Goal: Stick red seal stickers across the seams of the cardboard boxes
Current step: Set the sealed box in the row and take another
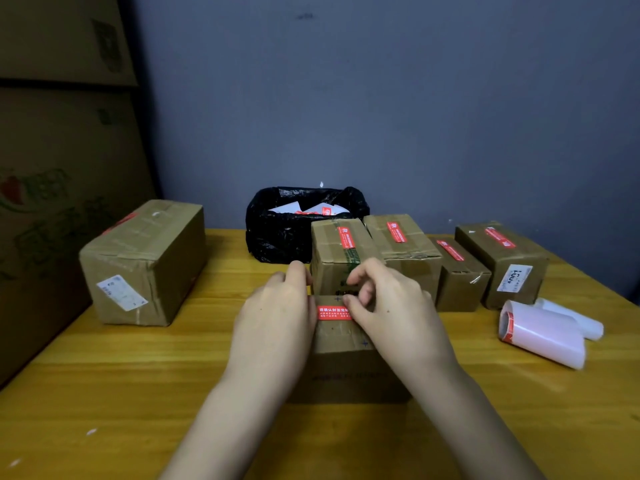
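A small cardboard box (346, 362) stands on the wooden table (138, 375) right in front of me. A red seal sticker (333, 312) lies across its top. My left hand (277, 317) rests over the sticker's left end and the box's left side. My right hand (391, 306) covers the sticker's right end, its fingers curled and its thumb at the sticker's edge. Behind stand several boxes with red stickers on their tops (346, 237), (396, 232), (450, 250), (500, 237).
A larger taped box (145, 261) sits at the left. A black bag-lined bin (277, 233) with peeled backing paper stands at the back. Two sticker rolls (543, 332) lie at the right. Big cartons (52, 168) line the left wall.
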Demonstrator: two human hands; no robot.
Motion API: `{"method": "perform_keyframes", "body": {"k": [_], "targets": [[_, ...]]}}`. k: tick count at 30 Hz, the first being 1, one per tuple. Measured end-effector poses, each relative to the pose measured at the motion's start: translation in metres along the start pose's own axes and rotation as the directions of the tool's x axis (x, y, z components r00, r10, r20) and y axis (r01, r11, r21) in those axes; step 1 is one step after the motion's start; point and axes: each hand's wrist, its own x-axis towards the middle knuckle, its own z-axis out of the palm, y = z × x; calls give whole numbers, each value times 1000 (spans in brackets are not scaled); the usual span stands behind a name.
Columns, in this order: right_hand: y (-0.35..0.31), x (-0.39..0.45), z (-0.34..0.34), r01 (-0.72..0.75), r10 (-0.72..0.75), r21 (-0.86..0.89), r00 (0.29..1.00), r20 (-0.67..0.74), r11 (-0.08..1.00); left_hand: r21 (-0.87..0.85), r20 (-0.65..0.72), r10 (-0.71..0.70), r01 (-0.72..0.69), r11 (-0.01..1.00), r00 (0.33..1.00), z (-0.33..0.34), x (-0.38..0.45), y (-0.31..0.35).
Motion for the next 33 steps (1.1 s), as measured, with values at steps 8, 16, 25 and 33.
{"method": "perform_keyframes", "body": {"k": [8,16,25,33], "targets": [[-2,2,3,38,-37,-89,999,17,995,56,16,5,-6,998,1000,4,5,1],[-4,5,2,72,-66,-125,997,47,990,62,51,7,-10,998,999,2,10,-5],[-7,5,0,74,-68,-178,997,38,981,-1,32,-26,26,1000,999,2,8,-11],[-6,3,-5,25,-24,-306,1000,9,952,-1,18,-19,19,1000,1000,1,5,-13]]}}
